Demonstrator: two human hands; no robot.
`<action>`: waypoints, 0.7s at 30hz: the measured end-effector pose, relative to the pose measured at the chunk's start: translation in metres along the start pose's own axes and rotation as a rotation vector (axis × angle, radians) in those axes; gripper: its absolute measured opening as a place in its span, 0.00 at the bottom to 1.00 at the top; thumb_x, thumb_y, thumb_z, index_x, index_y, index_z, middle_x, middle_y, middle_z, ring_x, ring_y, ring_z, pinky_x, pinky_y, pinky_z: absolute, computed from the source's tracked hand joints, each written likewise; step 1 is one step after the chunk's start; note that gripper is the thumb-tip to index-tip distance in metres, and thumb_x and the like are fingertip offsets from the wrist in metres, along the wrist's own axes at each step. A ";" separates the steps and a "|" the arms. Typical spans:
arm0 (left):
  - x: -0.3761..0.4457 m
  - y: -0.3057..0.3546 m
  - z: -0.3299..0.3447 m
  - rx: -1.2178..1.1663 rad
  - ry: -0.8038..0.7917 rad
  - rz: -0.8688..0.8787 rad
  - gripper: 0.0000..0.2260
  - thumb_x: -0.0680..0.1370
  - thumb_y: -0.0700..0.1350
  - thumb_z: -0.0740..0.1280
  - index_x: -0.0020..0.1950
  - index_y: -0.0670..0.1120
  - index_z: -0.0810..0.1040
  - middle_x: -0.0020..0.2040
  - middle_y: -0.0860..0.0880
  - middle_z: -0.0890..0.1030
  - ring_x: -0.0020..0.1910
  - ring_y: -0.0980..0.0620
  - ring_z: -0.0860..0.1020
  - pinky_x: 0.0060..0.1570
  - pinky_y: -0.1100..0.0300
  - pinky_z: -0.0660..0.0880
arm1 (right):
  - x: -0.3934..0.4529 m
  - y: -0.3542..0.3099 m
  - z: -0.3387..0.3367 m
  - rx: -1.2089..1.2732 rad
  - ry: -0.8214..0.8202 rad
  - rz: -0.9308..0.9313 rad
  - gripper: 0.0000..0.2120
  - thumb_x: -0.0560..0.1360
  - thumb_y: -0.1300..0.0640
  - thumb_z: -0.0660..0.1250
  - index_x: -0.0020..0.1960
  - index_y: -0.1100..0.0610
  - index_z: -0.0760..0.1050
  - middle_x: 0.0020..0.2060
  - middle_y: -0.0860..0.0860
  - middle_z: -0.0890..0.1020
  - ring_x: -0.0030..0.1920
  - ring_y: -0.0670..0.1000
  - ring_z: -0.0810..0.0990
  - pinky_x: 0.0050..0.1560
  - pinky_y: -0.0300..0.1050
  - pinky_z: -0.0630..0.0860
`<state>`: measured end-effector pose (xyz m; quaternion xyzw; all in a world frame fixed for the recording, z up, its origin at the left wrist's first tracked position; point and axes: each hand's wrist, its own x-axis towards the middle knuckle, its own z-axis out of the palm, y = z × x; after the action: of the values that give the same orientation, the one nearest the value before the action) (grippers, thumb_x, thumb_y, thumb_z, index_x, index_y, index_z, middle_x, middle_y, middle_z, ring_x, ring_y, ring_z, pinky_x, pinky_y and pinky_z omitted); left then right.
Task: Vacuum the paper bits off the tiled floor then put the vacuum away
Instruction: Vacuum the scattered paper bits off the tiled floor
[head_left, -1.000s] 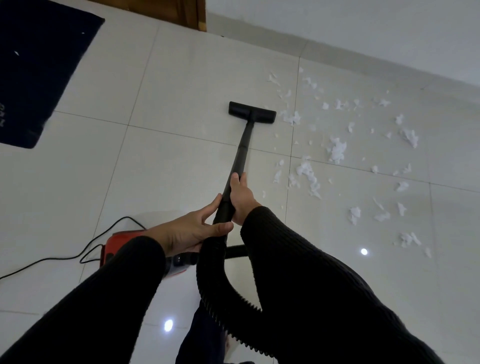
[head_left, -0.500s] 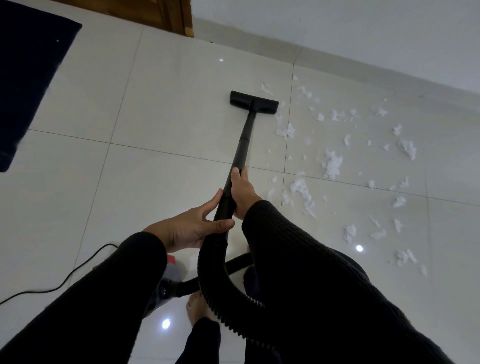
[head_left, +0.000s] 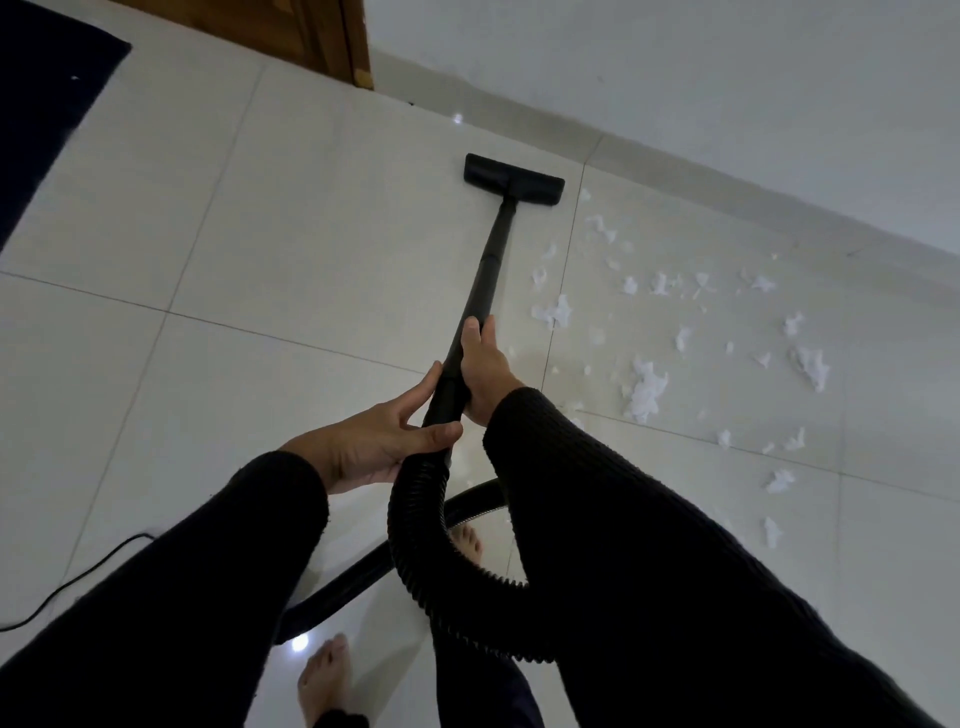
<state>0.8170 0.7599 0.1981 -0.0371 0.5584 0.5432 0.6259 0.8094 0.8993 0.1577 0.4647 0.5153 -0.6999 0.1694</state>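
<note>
Both hands (head_left: 415, 410) still clamped round wand (head_left: 488, 270), floor head (head_left: 513, 179) now farther left of paper bits (head_left: 644, 389).

A single wide-angle view from the person's head looks forward and steeply down at the tiled floor (head_left: 218, 249). Both sleeved forearms rise from the bottom edge, close to the lens, toward mid-frame. The wall (head_left: 675, 78) runs slanted across the upper right, its base line bowed by the lens. Bare feet appear at the bottom centre, directly beneath the camera.
</note>
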 end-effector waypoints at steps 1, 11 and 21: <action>0.007 0.008 0.001 -0.003 0.004 0.002 0.45 0.68 0.54 0.75 0.74 0.67 0.47 0.36 0.51 0.81 0.41 0.55 0.80 0.43 0.61 0.77 | 0.007 -0.007 -0.004 0.002 0.001 0.003 0.23 0.83 0.46 0.49 0.77 0.42 0.50 0.65 0.54 0.69 0.57 0.54 0.72 0.49 0.51 0.74; 0.062 0.062 0.006 -0.052 0.007 0.010 0.43 0.67 0.50 0.70 0.74 0.66 0.48 0.37 0.49 0.79 0.40 0.54 0.78 0.39 0.63 0.77 | 0.058 -0.060 -0.035 0.024 0.014 -0.009 0.25 0.84 0.46 0.50 0.78 0.42 0.46 0.61 0.51 0.68 0.58 0.53 0.72 0.50 0.49 0.74; 0.067 0.067 0.013 -0.131 -0.082 0.005 0.41 0.71 0.47 0.71 0.71 0.72 0.49 0.38 0.48 0.75 0.39 0.54 0.75 0.39 0.63 0.77 | 0.064 -0.062 -0.039 0.270 0.101 0.100 0.25 0.79 0.38 0.56 0.72 0.48 0.64 0.47 0.51 0.74 0.39 0.48 0.76 0.39 0.45 0.78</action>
<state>0.7631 0.8383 0.1906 -0.0543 0.4956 0.5812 0.6432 0.7507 0.9743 0.1379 0.5430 0.4003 -0.7293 0.1139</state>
